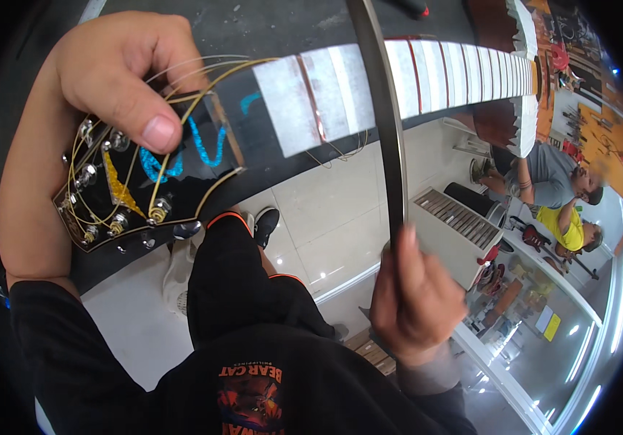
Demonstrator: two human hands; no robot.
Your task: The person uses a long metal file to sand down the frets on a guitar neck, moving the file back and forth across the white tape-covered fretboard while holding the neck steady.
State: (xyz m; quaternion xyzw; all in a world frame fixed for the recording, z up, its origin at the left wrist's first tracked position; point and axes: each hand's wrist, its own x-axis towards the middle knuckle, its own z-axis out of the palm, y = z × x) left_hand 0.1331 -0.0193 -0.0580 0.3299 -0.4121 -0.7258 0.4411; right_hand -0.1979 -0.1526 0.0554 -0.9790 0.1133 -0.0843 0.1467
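Two bare hands are at a guitar, seen in the head view: its neck runs from left to right beside the dark desk, the headstock at the left and part of the reddish-brown body at the far right. The left hand has its grip on the headstock, thumb laid over the black face and fingers bent at the far edge, their tips hidden from me. Loose strings curl around the silvery tuning posts, close by a gold triangular piece and some blue glittery marking. The right hand, a little blurred, has its grip clenched around the lower end of a long, flat metal bar, which stands across the neck; whether it touches the frets I can't tell. White tape covers the wood between those coppery frets, and jagged white paper edges the body. Down past the neck I see pale floor tiles, and over on the right, one person in grey beside another in yellow, near a glass case.
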